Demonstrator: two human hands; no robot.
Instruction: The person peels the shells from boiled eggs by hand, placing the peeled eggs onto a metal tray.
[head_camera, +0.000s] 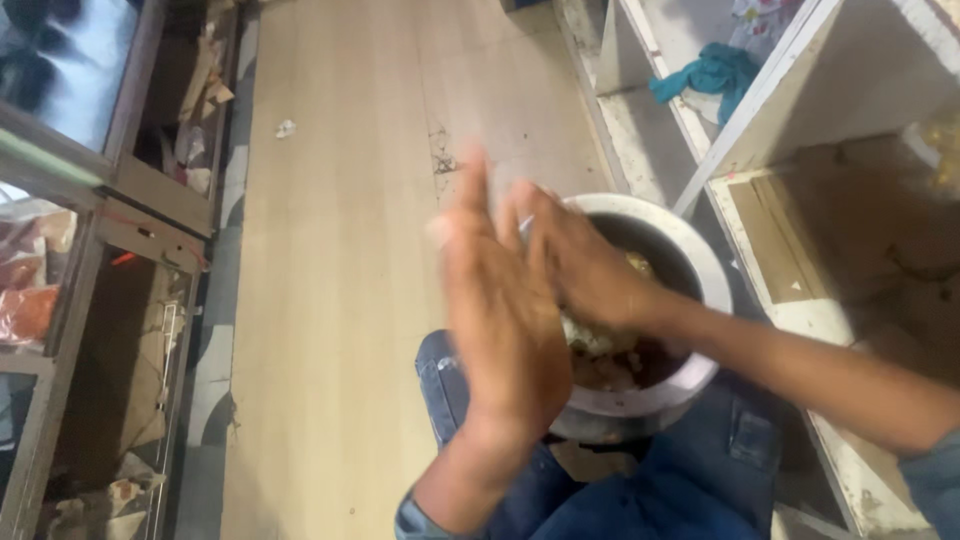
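1. The person is seated with a round metal pot (690, 262) resting on their lap, against blue jeans (690, 480), right beside a white shelf unit (760, 110).
2. The left hand (505, 310) is raised upright in front of the pot, palm turned toward the other hand, fingers stretched wide and flat; it grips nothing. It is blurred.
3. The right hand (580, 265) reaches in from the right across the pot's mouth, fingers loosely spread, its palm close against the left palm. Whether the two palms press something between them I cannot tell.
4. Just under the right hand a pale, lumpy mass of food (592, 338) shows at the near side of the pot, with browner bits (610, 372) below it inside the bowl.
5. The pot's rim is pale and thick; its inside looks dark.
6. A teal cloth (715, 72) lies on an upper shelf, well apart from the hands.
7. The wooden floor (340, 300) runs along the left of the person, with a small scrap of white paper (285, 128) lying on it far off.
8. A glass-fronted cabinet (90, 200) stands along the left edge.
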